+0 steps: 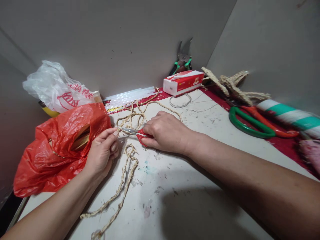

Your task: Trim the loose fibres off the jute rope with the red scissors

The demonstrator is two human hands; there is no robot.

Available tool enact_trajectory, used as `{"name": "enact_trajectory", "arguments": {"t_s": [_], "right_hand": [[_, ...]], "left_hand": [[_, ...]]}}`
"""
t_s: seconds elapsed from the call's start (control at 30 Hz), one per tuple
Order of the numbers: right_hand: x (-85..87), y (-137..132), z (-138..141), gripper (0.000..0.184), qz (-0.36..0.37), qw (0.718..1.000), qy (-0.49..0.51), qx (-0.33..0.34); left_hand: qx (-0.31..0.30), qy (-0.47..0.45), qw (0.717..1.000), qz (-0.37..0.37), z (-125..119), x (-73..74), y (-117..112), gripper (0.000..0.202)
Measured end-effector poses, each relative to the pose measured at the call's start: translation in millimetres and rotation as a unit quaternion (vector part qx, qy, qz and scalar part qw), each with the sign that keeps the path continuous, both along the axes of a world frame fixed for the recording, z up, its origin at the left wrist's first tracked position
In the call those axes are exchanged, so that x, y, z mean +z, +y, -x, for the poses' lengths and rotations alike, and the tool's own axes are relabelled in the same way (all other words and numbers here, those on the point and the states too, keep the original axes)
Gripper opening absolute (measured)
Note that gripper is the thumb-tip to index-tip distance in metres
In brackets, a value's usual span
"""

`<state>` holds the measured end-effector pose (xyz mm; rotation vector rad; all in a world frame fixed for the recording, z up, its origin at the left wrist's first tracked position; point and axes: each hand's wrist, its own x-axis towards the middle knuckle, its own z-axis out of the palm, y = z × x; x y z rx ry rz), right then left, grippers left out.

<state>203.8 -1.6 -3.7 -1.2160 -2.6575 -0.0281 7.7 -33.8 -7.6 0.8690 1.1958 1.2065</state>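
Observation:
My right hand (166,133) is closed around small red-handled scissors (137,132), whose metal blades point left toward a tan twisted rope (126,176). My left hand (103,151) pinches that rope near the blade tips, just beside a red plastic bag (60,146). The rope runs from a loose tangle (136,113) behind the hands down across the white tabletop (190,186) toward the near edge.
A white plastic bag (56,88) lies behind the red one. Clear glue sticks (130,95), a red-and-white box (182,82) and green-handled pliers (183,61) line the back wall. Big green-and-orange scissors (252,121), rope bundles (232,85) and a green-striped roll (290,115) lie right.

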Motion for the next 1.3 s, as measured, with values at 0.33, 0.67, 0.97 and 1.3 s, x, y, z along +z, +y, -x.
{"name": "enact_trajectory", "arguments": {"t_s": [0.33, 0.67, 0.97, 1.3], "right_hand": [[-6.5, 2.6, -2.8, 0.034, -0.018, 0.998, 0.062, 0.006], [-2.7, -3.1, 0.8, 0.033, -0.027, 0.999, 0.036, -0.001], [1.0, -2.1, 4.2, 0.034, -0.006, 0.999, -0.021, -0.026], [-6.8, 3.5, 1.4, 0.035, 0.005, 0.997, 0.040, -0.062]], "left_hand": [[-0.009, -0.003, 1.000, -0.008, 0.1, 0.0, -1.0, 0.019], [-0.019, -0.004, 1.000, -0.017, 1.3, -0.1, -1.3, 0.018], [-0.015, -0.014, 1.000, -0.005, 1.0, 0.1, 1.1, 0.018], [-0.009, 0.009, 1.000, 0.000, 0.0, -0.5, 0.7, 0.021]]}}
